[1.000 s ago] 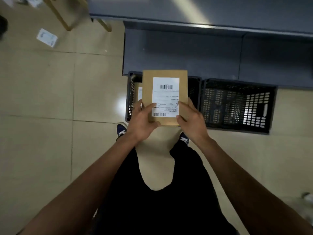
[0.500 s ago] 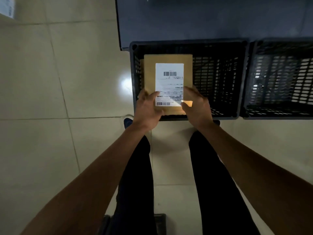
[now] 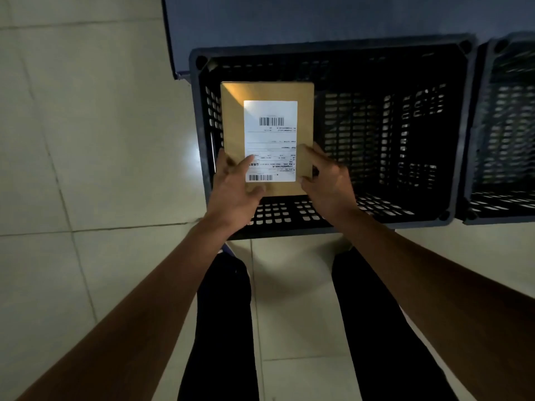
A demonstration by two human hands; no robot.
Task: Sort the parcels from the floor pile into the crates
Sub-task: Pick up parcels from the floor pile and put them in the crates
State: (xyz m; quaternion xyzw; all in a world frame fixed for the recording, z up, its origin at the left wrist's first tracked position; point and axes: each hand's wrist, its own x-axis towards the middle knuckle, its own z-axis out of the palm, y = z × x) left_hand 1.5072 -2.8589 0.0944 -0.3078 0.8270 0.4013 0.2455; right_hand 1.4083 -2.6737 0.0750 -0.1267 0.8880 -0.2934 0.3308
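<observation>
A flat brown cardboard parcel (image 3: 234,125) with a white shipping label lies level over the left part of a black slatted crate (image 3: 460,134). My left hand (image 3: 236,192) grips its near left corner, thumb on the label. My right hand (image 3: 327,180) holds the near right corner, fingers curled over the edge. Whether the parcel touches the crate floor is unclear.
A second black crate (image 3: 503,134) stands directly to the right of the first. Both sit against a dark grey cabinet (image 3: 289,18) at the back. Pale floor tiles (image 3: 86,140) spread to the left, and my dark-trousered legs stand just before the crate.
The view has closed in on the crates and tipped downward. The parcel, held in both hands throughout, has gone from in front of the crate to over its left part.
</observation>
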